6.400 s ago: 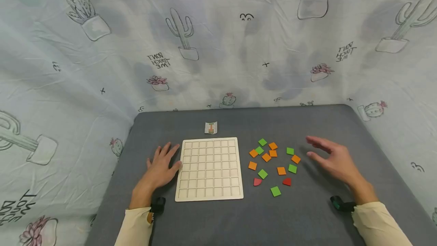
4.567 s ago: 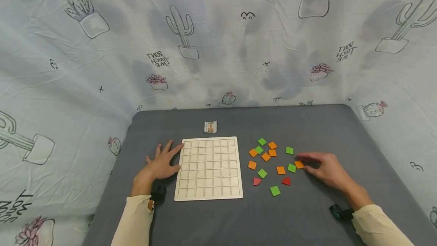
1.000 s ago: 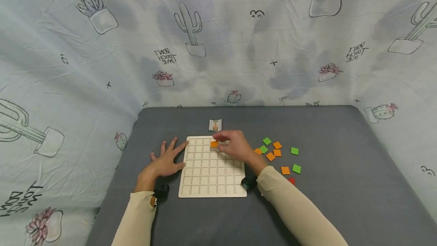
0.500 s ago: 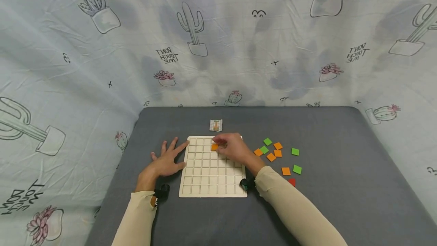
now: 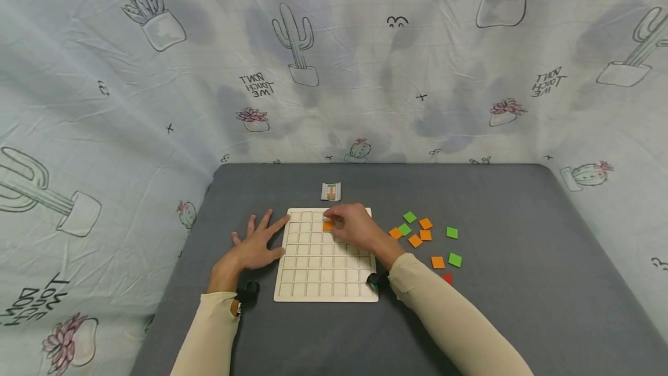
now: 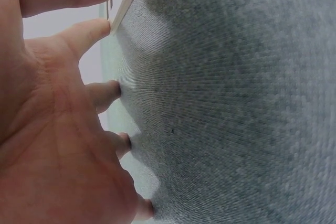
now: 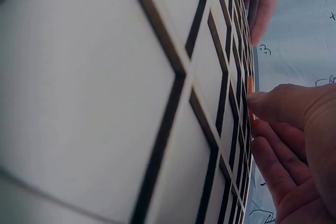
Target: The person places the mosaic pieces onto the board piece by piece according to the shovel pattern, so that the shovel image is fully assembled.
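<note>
A pale wooden grid board (image 5: 300,290) lies on the grey table. My right hand (image 5: 356,227) pinches an orange square tile (image 5: 327,226) at a cell in the second row from the far edge, near the middle. From the right wrist, the thumb (image 7: 270,106) shows against the tile's thin orange edge, low over the grid. My left hand (image 5: 253,250) rests at the board's left side with fingers spread; its index fingertip and thumb touch the edge. Its palm fills the left of the left wrist view, other fingertips on the cloth.
Loose tiles lie right of the board: several orange ones (image 5: 438,262), several green ones (image 5: 452,232), and a red piece (image 5: 447,278) partly behind the right sleeve. A small printed grid card (image 5: 331,191) sits beyond the board. Cactus-print cloth (image 5: 360,115) hangs around the table.
My right hand has picked an orange tile from the right side of the loose pieces and carried it left onto the board. During the last second, the tile slid slightly nearer and lower. Left hand stayed.
</note>
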A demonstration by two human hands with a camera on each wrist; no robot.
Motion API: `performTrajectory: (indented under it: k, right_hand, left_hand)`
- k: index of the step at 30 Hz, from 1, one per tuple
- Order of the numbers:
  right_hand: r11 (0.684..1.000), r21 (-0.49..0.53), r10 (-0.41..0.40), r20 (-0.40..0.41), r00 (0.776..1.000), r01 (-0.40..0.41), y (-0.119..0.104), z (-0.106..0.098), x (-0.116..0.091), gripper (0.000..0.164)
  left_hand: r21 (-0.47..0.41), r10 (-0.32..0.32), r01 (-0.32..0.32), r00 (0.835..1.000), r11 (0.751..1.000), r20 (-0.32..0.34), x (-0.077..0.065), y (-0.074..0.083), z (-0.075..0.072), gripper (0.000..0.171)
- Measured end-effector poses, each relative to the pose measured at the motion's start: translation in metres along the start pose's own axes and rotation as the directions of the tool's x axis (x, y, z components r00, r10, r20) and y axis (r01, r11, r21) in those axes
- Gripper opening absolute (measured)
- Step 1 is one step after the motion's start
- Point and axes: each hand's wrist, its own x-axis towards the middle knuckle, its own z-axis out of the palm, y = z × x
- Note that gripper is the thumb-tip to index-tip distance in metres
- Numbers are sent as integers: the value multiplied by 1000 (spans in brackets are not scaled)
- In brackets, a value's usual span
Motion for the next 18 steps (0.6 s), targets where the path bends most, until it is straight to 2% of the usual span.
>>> performTrajectory:
  k: [7, 9, 12, 18]
  right_hand:
    - [1000, 4, -29, -24, 999, 30, 1, -9, -9, 36]
    - [999, 22, -33, -29, 999, 34, 1, -15, -14, 36]
    - [998, 49, -26, -38, 999, 28, 1, -27, -23, 38]
    - [996, 85, 35, -87, 996, -27, 6, -53, -50, 40]
  left_hand:
    - [3, -35, 35, 998, 999, 45, -10, 22, -12, 82]
    - [-6, -27, 27, 999, 1000, 31, -9, 18, -8, 82]
    - [-22, 4, -4, 1000, 1000, 2, -2, 3, 0, 84]
    - [-30, 3, -3, 1000, 1000, 6, -5, 8, -4, 82]
